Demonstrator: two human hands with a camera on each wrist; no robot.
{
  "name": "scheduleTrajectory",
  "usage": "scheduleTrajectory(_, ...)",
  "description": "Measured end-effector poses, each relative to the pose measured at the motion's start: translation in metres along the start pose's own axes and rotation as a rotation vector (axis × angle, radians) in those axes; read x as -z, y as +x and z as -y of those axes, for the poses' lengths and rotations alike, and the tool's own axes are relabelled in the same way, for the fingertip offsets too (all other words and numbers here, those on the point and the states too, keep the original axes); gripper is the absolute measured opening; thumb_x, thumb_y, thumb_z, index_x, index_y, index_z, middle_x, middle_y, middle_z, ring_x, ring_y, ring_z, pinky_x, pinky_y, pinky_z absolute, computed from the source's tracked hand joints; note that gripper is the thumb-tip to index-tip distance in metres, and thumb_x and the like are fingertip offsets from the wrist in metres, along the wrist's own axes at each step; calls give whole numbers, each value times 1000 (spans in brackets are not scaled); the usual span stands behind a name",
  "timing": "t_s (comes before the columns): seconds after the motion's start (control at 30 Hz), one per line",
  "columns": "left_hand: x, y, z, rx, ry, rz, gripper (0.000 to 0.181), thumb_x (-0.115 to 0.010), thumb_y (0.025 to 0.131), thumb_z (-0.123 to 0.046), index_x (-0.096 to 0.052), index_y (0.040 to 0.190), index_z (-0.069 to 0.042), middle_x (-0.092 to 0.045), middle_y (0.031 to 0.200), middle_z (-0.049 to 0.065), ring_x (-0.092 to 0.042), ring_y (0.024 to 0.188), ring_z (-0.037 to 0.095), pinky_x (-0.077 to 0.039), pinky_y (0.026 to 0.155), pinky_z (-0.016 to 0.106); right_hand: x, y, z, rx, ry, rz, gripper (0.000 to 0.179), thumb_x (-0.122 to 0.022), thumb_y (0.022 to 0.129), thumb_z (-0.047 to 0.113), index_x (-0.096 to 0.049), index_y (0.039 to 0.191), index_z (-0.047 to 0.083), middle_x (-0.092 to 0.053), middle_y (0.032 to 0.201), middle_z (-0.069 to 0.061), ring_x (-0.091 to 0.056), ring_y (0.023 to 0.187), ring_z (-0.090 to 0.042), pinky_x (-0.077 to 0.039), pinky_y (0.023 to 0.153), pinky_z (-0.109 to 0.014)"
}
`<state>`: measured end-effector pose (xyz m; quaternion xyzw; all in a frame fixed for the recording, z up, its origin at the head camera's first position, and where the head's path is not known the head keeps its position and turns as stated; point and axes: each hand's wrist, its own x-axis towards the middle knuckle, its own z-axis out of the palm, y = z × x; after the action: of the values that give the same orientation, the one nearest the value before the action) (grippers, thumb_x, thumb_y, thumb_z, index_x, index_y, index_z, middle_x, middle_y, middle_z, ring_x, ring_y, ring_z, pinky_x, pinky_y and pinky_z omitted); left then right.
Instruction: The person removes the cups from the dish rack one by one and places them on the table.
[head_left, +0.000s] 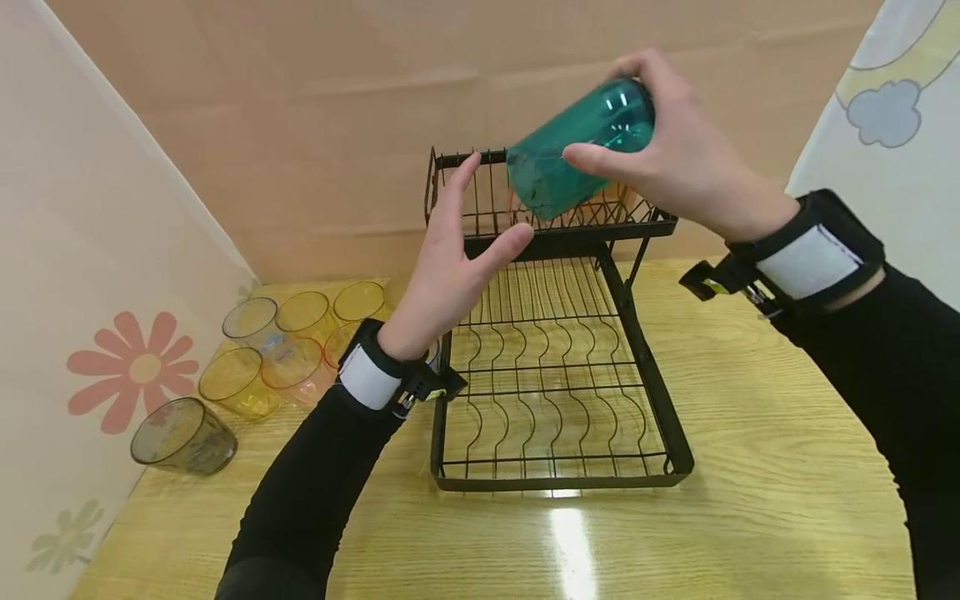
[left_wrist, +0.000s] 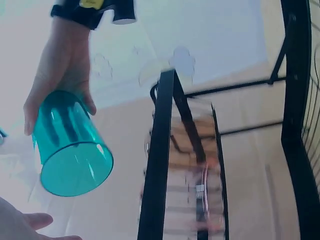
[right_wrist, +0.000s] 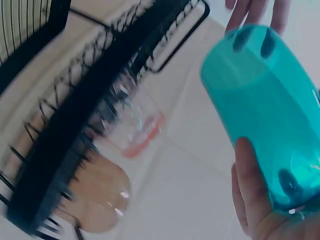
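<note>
A teal see-through tumbler (head_left: 585, 137) is held in my right hand (head_left: 686, 150), tilted above the upper tier of a black dish rack (head_left: 660, 392). Fingers and thumb wrap its base end, and its open mouth points down and left. My left hand (head_left: 450, 262) is raised beside that mouth with thumb and fingers spread. In the left wrist view, a gap shows between the left fingers (left_wrist: 37, 220) and the tumbler. On the rack's upper tier sit a clear tumbler with a pinkish rim (right_wrist: 145, 135) and an amber one (right_wrist: 100, 195), both blurred.
Left of the rack, several see-through tumblers stand close together, among them a yellow one (head_left: 240, 383) and a pink one (head_left: 296, 371). A grey tumbler (head_left: 187, 437) is nearest the front. The lower tier has curved wire slots (head_left: 551, 379). Fabric walls stand behind and at both sides.
</note>
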<state>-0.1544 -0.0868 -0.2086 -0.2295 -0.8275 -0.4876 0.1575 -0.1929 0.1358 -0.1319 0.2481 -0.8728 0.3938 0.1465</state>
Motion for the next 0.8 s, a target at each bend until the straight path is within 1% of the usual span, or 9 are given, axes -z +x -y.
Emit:
scheduleTrajectory(0.13, -10, -6, -6, -10, -85, 45, 80, -46, 80, -66, -7, 143, -37, -5, 148, -15, -4, 132, 2, -13, 103, 47, -5, -22, -9, -8, 132, -83, 52, -67, 78, 25, -39, 121, 16, -40, 117, -4, -47, 99, -23, -45, 76, -28)
scheduleTrajectory(0.23, -18, -12, -11, -14, -198, 48, 86, -44, 77, -72, -9, 144, -31, -9, 149, -10, -8, 133, 4, -15, 104, 42, -12, -37, -17, -9, 223, -140, 47, -65, 79, 21, -41, 119, 15, -42, 114, -7, -48, 97, -24, -46, 74, -27)
scheduleTrajectory(0.3, -25, -16, -13, -6, -297, 44, 93, -43, 74, -76, -10, 145, -26, -12, 149, -4, -13, 133, 7, -16, 104, 37, -18, -47, -22, -8, 277, -170, 45, -63, 79, 19, -42, 118, 14, -44, 112, -8, -49, 96, -24, -46, 72, -26)
scheduleTrajectory(0.37, -32, -22, -15, 29, -408, 40, 98, -44, 71, -78, -11, 144, -23, -15, 148, -1, -17, 132, 9, -18, 103, 33, -25, -57, -27, -9, 346, -191, 43, -62, 79, 17, -42, 118, 14, -44, 111, -10, -48, 94, -24, -45, 71, -25)
scheduleTrajectory(0.4, -36, -24, -16, 49, -468, 40, 99, -45, 70, -78, -12, 144, -21, -16, 147, 1, -18, 132, 11, -19, 103, 33, -28, -62, -30, -12, 394, -195, 43, -61, 80, 16, -42, 117, 13, -44, 111, -11, -48, 94, -24, -45, 71, -25)
scheduleTrajectory(0.53, -50, -36, -18, 188, -643, 33, 99, -48, 69, -77, -13, 143, -22, -19, 146, 3, -21, 131, 13, -21, 102, 36, -46, -82, -39, -45, 545, -229, 41, -59, 81, 14, -41, 118, 12, -43, 112, -13, -45, 94, -23, -41, 74, -24)
scheduleTrajectory(0.67, -61, -43, -15, 326, -747, 11, 93, -47, 75, -72, -12, 143, -20, -22, 144, 3, -25, 129, 17, -22, 102, 39, -65, -98, -45, -90, 581, -272, 41, -57, 83, 16, -40, 120, 12, -43, 111, -12, -44, 93, -22, -35, 76, -28)
scheduleTrajectory(0.73, -65, -45, -14, 369, -781, -20, 86, -45, 80, -67, -14, 143, -17, -24, 143, 3, -25, 129, 21, -23, 101, 39, -74, -103, -46, -106, 590, -285, 42, -57, 83, 16, -40, 121, 12, -42, 115, -10, -43, 98, -20, -34, 78, -29)
scheduleTrajectory(0.8, -68, -46, -11, 400, -811, -70, 76, -43, 84, -60, -19, 142, -17, -27, 140, 2, -27, 127, 25, -25, 99, 42, -83, -106, -47, -121, 603, -289, 42, -58, 84, 17, -39, 120, 13, -41, 115, -9, -42, 98, -21, -34, 78, -30)
